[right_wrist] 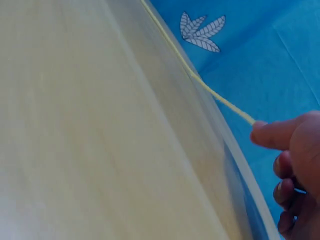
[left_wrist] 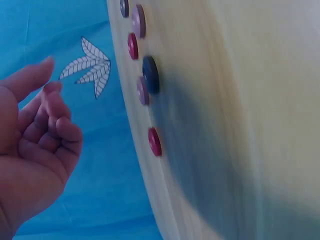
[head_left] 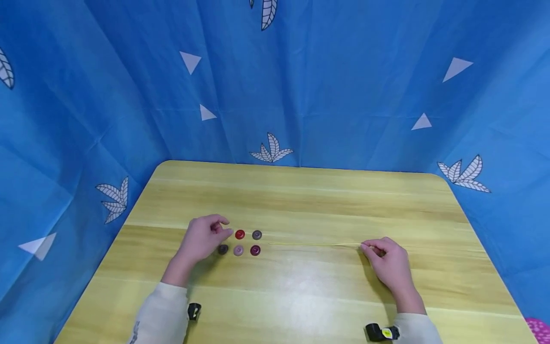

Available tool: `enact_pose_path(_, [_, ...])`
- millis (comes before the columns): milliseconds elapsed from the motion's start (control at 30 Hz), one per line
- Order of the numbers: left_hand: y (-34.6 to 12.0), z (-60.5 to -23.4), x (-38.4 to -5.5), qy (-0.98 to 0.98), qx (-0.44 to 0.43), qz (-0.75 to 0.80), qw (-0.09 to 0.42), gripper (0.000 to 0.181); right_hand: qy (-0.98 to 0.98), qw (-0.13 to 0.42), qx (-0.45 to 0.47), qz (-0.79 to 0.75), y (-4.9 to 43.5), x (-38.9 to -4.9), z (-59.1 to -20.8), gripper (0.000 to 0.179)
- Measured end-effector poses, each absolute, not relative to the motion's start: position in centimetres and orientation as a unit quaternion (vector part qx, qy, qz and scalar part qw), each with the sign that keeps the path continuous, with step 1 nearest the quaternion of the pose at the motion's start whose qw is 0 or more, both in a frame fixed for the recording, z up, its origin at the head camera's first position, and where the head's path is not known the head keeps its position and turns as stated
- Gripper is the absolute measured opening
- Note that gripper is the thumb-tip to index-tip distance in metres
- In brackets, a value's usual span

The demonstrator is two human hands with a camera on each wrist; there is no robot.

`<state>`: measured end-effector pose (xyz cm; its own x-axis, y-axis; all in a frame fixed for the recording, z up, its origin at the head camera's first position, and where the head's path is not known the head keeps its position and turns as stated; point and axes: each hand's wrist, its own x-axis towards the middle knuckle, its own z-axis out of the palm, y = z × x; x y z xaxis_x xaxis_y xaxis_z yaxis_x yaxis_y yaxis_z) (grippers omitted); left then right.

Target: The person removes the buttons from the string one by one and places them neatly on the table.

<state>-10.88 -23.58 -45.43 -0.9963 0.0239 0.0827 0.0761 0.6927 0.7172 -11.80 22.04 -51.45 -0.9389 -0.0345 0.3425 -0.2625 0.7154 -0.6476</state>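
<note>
My left hand [head_left: 205, 236] is over the left end of a group of several buttons, its thumb and index finger parted and nothing between them. In the left wrist view that hand [left_wrist: 37, 132] has its other fingers loosely curled. A red button [head_left: 239, 234] and a grey button [head_left: 257, 234] sit in the far row; a dark button [head_left: 223, 249], a pink button [head_left: 238, 250] and a maroon button [head_left: 255, 250] make up the near row. My right hand [head_left: 388, 263] pinches the end of a thin yellow cord [right_wrist: 220, 97], which stretches leftward toward the buttons.
The buttons and cord are on a wooden table [head_left: 309, 296] with rounded far corners. A blue curtain [head_left: 343, 86] with leaf and triangle prints surrounds its back and sides. Something pink [head_left: 538, 330] shows at the lower right edge.
</note>
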Motion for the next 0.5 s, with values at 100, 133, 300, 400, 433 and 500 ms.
enact_pose_path(100, [-22.5, -45.4, -11.4, -0.915, -0.034, -0.394, 0.081, 0.021, -0.93, 0.14, 0.078, 0.331, 23.0, -11.6, -52.0, 0.006])
enact_pose_path(133, [-22.1, -45.4, -11.7, -0.912, -0.037, -0.396, 0.098, 0.022, -0.934, 0.136, 0.079, 0.322, 23.3, -11.6, -52.1, 0.007])
enact_pose_path(300, [-20.4, -45.4, -12.5, -0.894, -0.053, -0.409, 0.176, 0.031, -0.94, 0.116, 0.089, 0.308, 24.1, -11.3, -52.9, 0.012])
enact_pose_path(400, [-19.5, -45.1, -12.9, -0.892, -0.061, -0.401, 0.2, 0.037, -0.939, 0.104, 0.1, 0.312, 24.5, -11.2, -52.8, 0.021])
enact_pose_path(433, [-19.3, -45.0, -13.0, -0.896, -0.062, -0.39, 0.204, 0.041, -0.938, 0.1, 0.105, 0.315, 24.5, -11.1, -52.6, 0.027])
enact_pose_path(500, [-18.9, -44.6, -13.2, -0.907, -0.06, -0.363, 0.207, 0.048, -0.935, 0.091, 0.116, 0.321, 24.5, -11.2, -52.1, 0.041])
